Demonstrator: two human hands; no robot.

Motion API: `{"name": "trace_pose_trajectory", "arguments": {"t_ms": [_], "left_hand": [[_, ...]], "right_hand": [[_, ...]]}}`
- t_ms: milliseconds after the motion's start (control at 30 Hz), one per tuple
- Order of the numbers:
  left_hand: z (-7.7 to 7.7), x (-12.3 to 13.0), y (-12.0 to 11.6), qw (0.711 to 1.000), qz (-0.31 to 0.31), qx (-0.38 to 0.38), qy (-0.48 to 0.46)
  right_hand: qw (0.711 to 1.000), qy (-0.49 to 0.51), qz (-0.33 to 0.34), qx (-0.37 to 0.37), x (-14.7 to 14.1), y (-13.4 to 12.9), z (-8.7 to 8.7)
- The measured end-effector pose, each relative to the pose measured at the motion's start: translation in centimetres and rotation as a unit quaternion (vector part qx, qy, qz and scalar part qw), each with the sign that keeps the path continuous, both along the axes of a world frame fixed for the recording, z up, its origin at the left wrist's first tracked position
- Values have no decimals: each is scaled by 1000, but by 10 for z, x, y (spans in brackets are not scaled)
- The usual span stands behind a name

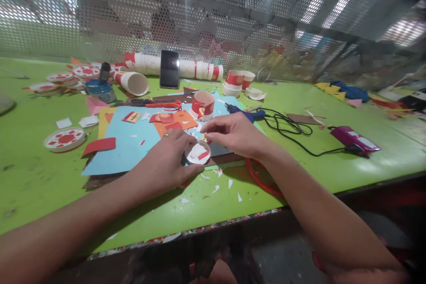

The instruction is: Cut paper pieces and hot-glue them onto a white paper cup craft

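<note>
Shallow round white paper lid (pixel 192 155) at the green tabletop's (pixel 316 179) near side, clamped by the left hand's (pixel 168 156) fingers. Right hand (pixel 239 135): fingertips close together by its far rim; couldn't tell if pinching anything. Early stage, I judged: loose-looking red strip (pixel 203 155), otherwise white (the white disc with red shapes (pixel 65 139), leftward, looked finished). Front edge lay near, white paper scraps (pixel 230 183) between; blue corded tool (pixel 252 116) crowded the far side.

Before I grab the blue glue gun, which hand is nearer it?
Right: right hand close in front of the glue gun; left hand farther left, around a shallow white dish.
</note>
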State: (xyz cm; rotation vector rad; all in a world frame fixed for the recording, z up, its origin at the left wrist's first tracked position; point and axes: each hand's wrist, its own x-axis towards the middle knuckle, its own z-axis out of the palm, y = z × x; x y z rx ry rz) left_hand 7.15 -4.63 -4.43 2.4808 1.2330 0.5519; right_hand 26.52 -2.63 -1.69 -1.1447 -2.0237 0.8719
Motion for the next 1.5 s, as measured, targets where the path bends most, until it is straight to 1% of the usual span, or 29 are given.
{"name": "trace_pose_trajectory", "arguments": {"t_ms": [133,233,300,433,500,600,700,767,800,867,967,1067,1167,1267,1300,1333,1367,1433,1500], "left_hand": [[1,-3,-2,1000,12,-5,-18],[2,-5,-3,1000,10,-13,-23],[1,-6,-3,1000,7,-11,-19],[2,-7,-4,1000,7,-24,-12],[2,-6,-5,1000,3,-25,-14],[3,-6,-5,1000,-7,-23,-17],[3,-6,-5,1000,-14,-13,-21],[2,-7,-5,1000,-17,-3,-24],[2,-7,-5,1000,-17,1,-24],[1,-8,-4,1000,-16,2,-22],[0,-9,-3,1000,-20,-4,-19],[0,-9,-3,1000,-23,-10,-19],[1,-8,-3,999,-10,-20,-25],[2,-7,-3,999,-3,-24,-38],[2,-7,-2,999,-3,-28,-41],[2,-7,-2,999,-3,-33,-43],[3,-7,-1,998,-2,-39,-44],[3,-8,0,998,-1,-52,-45],[5,-9,1,997,-2,-65,-44]], "right_hand": [[996,33,-84,24,3,5,3],[987,80,-139,26,7,10,5],[978,129,-165,14,9,14,4],[948,247,-198,-18,11,22,3],[940,268,-208,-21,15,24,8],[939,264,-220,-13,26,25,25],[946,225,-233,7,43,25,46],[951,178,-251,24,57,24,55],[952,150,-264,31,65,22,56],[951,86,-296,38,83,14,54],[940,-12,-338,47,111,-6,44],[931,-90,-349,66,128,-34,32],[936,-147,-311,74,122,-64,17],[946,-184,-250,92,99,-90,-2],[947,-194,-231,108,92,-97,-8],[943,-215,-207,145,86,-102,-12],[939,-227,-199,164,81,-104,-13],[926,-265,-204,176,80,-99,-8],[903,-322,-229,168,88,-80,4]]}}
